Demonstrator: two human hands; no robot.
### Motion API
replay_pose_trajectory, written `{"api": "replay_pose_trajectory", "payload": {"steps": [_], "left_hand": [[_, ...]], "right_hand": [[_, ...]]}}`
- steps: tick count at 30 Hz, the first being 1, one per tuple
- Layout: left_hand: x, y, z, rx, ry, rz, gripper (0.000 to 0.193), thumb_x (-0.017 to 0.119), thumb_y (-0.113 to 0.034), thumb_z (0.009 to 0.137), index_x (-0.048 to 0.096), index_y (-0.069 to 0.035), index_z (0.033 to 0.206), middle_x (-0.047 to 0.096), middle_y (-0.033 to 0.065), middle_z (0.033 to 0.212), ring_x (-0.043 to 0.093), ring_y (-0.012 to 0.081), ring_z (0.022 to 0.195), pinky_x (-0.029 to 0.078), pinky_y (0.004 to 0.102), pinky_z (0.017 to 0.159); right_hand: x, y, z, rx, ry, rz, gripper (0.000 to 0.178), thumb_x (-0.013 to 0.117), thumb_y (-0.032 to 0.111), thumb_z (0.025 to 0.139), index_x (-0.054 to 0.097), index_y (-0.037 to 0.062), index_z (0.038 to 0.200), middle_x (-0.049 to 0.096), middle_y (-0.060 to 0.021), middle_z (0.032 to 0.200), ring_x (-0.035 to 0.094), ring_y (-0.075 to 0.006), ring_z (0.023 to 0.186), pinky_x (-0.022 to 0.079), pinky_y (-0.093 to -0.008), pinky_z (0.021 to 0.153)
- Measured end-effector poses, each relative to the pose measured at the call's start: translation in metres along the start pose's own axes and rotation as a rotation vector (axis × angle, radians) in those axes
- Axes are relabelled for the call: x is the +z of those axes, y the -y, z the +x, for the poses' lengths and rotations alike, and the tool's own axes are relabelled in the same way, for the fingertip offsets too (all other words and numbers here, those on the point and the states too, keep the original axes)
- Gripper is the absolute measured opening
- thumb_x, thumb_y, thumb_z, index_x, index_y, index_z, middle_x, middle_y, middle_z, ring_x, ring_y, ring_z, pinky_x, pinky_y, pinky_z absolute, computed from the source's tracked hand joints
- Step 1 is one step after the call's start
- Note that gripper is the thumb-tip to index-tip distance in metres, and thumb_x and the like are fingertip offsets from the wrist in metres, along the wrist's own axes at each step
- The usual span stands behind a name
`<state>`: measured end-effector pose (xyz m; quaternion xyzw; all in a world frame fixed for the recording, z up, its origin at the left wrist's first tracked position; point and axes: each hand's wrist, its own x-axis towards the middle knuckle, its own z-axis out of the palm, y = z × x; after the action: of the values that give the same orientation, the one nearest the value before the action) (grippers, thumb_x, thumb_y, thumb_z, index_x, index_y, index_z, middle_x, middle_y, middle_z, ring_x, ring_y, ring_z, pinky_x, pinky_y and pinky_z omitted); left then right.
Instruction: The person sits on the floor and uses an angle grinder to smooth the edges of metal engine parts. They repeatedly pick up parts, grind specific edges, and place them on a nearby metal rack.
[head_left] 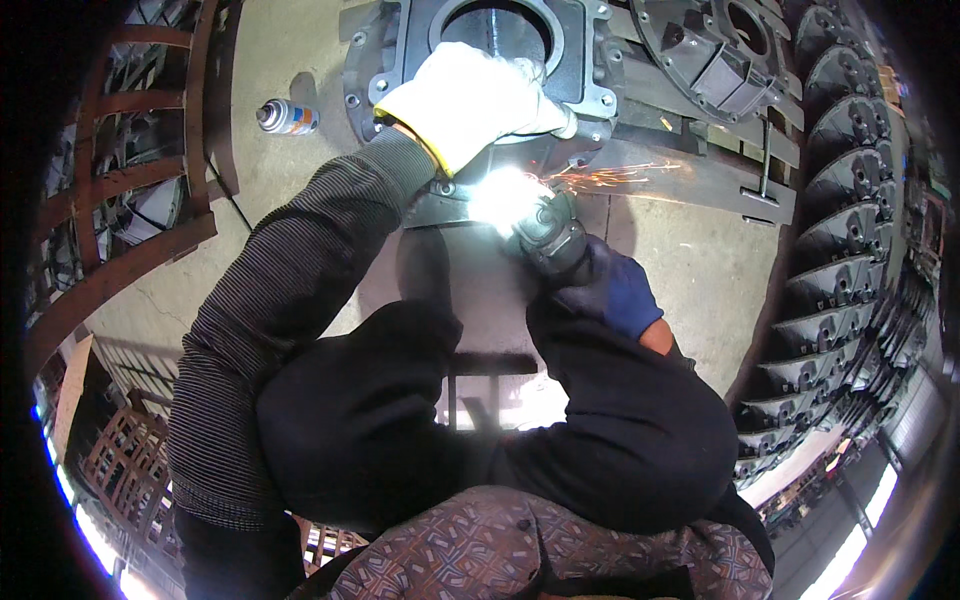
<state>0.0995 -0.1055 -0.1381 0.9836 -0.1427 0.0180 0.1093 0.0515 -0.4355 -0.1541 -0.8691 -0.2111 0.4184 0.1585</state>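
A grey metal casting with a large round opening stands in front of me at the top. My left hand, in a white glove with a yellow cuff, grips its near upper side; glare washes out much of the fingers. In a dark blue glove, my right hand is closed round a black hand-held grinder. The tool's working end meets the casting's near lower edge. A white glare hides the contact spot, and orange sparks fly off to the right.
Left of the casting lies a spray can. A second round casting rests on slats at the upper right, near a T-shaped metal bar. Stacked castings line the right side. Brown metal racks stand at the left.
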Motion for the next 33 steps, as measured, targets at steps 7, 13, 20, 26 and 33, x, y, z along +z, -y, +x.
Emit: {"api": "replay_pose_trajectory", "payload": {"steps": [7,13,20,26,33], "left_hand": [[-0.002,-0.002,0.004,-0.031,0.031,-0.036,0.076,0.055,-0.077,0.099,0.077,-0.005,0.108,0.078,0.0185,0.089,0.079,0.0313,0.083,0.061,0.0398,0.077],[-0.008,-0.002,-0.001,0.028,0.022,0.031,0.048,0.058,-0.059,0.104,0.078,-0.016,0.113,0.078,0.0133,0.099,0.078,0.0282,0.085,0.06,0.0389,0.077],[-0.008,-0.004,0.0,0.043,0.025,0.107,0.039,0.058,-0.053,0.105,0.079,-0.021,0.116,0.078,0.0094,0.104,0.078,0.0269,0.087,0.06,0.0382,0.076],[-0.008,-0.007,0.007,-0.002,0.048,0.019,0.069,0.054,-0.072,0.1,0.077,-0.008,0.112,0.078,0.0194,0.094,0.078,0.0341,0.087,0.061,0.0424,0.08],[0.001,-0.003,0.004,-0.01,-0.012,0.008,0.084,0.054,-0.081,0.097,0.076,-0.001,0.114,0.079,0.02,0.088,0.079,0.0328,0.081,0.061,0.0413,0.075]], "right_hand": [[-0.002,0.004,-0.006,-0.003,0.0,0.001,0.095,0.084,0.057,0.079,0.048,0.0162,0.156,0.075,-0.0247,0.119,0.074,-0.0459,0.105,0.06,-0.0543,0.089],[-0.002,0.003,-0.003,-0.048,-0.043,-0.036,0.092,0.085,0.056,0.078,0.052,0.0174,0.155,0.077,-0.0232,0.116,0.074,-0.0451,0.106,0.061,-0.0525,0.09],[-0.001,-0.003,-0.015,-0.034,-0.027,0.003,0.094,0.086,0.058,0.075,0.055,0.0174,0.154,0.077,-0.0211,0.117,0.075,-0.0434,0.106,0.061,-0.0508,0.092],[0.003,-0.007,-0.004,-0.075,-0.042,-0.011,0.099,0.084,0.059,0.077,0.049,0.0178,0.159,0.077,-0.0207,0.113,0.075,-0.0443,0.102,0.061,-0.0509,0.088],[0.003,-0.002,0.001,0.052,-0.032,0.044,0.088,0.091,0.053,0.073,0.061,0.0105,0.144,0.077,-0.0256,0.115,0.073,-0.0476,0.108,0.059,-0.053,0.094]]}}
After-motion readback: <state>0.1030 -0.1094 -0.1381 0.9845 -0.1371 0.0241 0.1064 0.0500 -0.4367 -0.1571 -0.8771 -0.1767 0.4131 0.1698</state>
